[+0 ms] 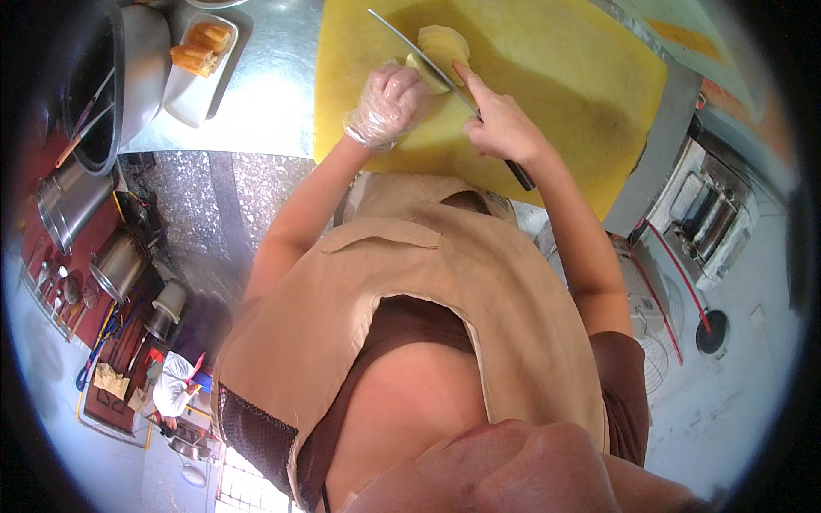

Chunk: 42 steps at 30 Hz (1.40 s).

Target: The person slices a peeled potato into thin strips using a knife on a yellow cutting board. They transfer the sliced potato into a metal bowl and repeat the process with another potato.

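My left hand [392, 99] wears a clear plastic glove. Its curled fingers hold a pale yellow peeled vegetable piece [431, 78], probably potato, down on the yellow cutting board [564, 147]. My bare right hand [503, 122] grips a kitchen knife [410, 46] with a dark handle, the forefinger stretched along the blade. The blade runs diagonally, close beside my gloved fingers and against the piece. Just beyond it lies a fan of overlapping thin slices [444, 42]. The gloved fingers partly cover the held piece.
Left of the board, a white tray [187, 102] with golden-brown fried dough pieces stands on the steel worktop [269, 83]. A large metal basin [144, 70] sits at its far left. Steel pots [122, 266] stand farther off, and another person [172, 385] is at the lower left.
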Motion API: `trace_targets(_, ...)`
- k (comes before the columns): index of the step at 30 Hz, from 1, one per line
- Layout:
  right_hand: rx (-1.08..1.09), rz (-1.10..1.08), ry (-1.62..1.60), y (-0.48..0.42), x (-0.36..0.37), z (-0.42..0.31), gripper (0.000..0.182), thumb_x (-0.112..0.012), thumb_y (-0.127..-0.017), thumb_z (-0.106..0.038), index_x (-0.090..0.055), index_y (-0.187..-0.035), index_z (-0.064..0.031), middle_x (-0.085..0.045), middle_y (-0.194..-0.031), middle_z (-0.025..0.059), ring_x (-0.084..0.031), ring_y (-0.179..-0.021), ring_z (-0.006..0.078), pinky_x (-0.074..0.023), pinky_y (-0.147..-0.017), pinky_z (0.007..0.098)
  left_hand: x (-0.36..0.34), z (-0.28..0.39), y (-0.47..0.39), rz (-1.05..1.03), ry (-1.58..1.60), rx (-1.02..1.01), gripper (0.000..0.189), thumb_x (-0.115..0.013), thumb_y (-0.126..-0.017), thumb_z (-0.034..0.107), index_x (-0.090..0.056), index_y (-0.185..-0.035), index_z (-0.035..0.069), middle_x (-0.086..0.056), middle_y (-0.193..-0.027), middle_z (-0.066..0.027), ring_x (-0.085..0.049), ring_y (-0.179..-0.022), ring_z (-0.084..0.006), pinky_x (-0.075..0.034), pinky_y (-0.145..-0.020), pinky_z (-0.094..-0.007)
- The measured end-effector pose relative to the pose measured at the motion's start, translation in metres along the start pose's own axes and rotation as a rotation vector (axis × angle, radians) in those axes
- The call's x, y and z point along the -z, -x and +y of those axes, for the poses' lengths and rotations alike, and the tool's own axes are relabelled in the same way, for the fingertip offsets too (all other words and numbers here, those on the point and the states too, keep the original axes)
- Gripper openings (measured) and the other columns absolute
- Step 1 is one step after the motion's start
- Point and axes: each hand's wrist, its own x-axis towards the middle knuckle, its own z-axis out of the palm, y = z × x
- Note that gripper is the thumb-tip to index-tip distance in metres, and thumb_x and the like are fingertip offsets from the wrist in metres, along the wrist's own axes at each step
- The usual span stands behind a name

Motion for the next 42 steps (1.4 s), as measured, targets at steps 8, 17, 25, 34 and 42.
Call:
trace_targets(8,0.115,0.266,0.291,0.062,-0.020,0.000,0.029,-0.051,-0.083,-0.010,-0.052,-0.111,-0.0049,-0.061,-0.073,0.0240,-0.062,-0.066,0.0420,-0.0497,-0.057,0.0516,-0.001,-0.002,0.018,-0.106,-0.070,0.020,0.035,-0.067,-0.058,0.007,-0.057,-0.091,0.001,-0.053,-0.100,-0.0142,-0.051,-0.093,-0.0332,-0.046,-0.079,-0.0427)
trace_targets(17,-0.021,0.210,0.327,0.090,-0.022,-0.002,0.032,-0.050,-0.082,-0.009,-0.049,-0.114,-0.0074,-0.062,-0.078,0.0231,-0.063,-0.066,0.0429,-0.0507,-0.057,0.0519,0.004,0.000,0.006,-0.063,-0.037,-0.011,0.041,-0.070,-0.061,0.010,-0.056,-0.097,-0.003,-0.053,-0.107,-0.0228,-0.052,-0.093,-0.0382,-0.046,-0.075,-0.0447)
trace_targets(25,-0.035,0.208,0.316,0.090,-0.025,-0.002,0.035,-0.050,-0.082,-0.009,-0.048,-0.117,-0.0066,-0.062,-0.078,0.0232,-0.063,-0.067,0.0434,-0.0510,-0.058,0.0522,0.004,-0.001,0.011,-0.099,-0.030,0.006,0.039,-0.068,-0.061,0.007,-0.056,-0.096,-0.004,-0.052,-0.108,-0.0239,-0.053,-0.093,-0.0394,-0.046,-0.077,-0.0462)
trace_targets(34,-0.012,0.183,0.268,0.065,-0.027,-0.007,0.038,-0.052,-0.080,-0.005,-0.051,-0.118,-0.0040,-0.063,-0.079,0.0235,-0.061,-0.071,0.0423,-0.0487,-0.062,0.0513,0.003,0.001,0.009,-0.114,-0.031,0.034,0.033,-0.066,-0.059,0.005,-0.054,-0.089,-0.002,-0.053,-0.101,-0.0201,-0.053,-0.091,-0.0364,-0.046,-0.075,-0.0448)
trace_targets(42,0.070,0.232,0.221,0.046,-0.031,-0.015,0.021,-0.046,-0.080,-0.002,-0.050,-0.101,0.0014,-0.061,-0.072,0.0267,-0.062,-0.066,0.0454,-0.0489,-0.059,0.0542,0.001,0.002,0.008,-0.072,0.002,0.040,0.033,-0.067,-0.058,0.004,-0.053,-0.088,0.000,-0.051,-0.104,-0.0189,-0.052,-0.094,-0.0361,-0.046,-0.077,-0.0440)
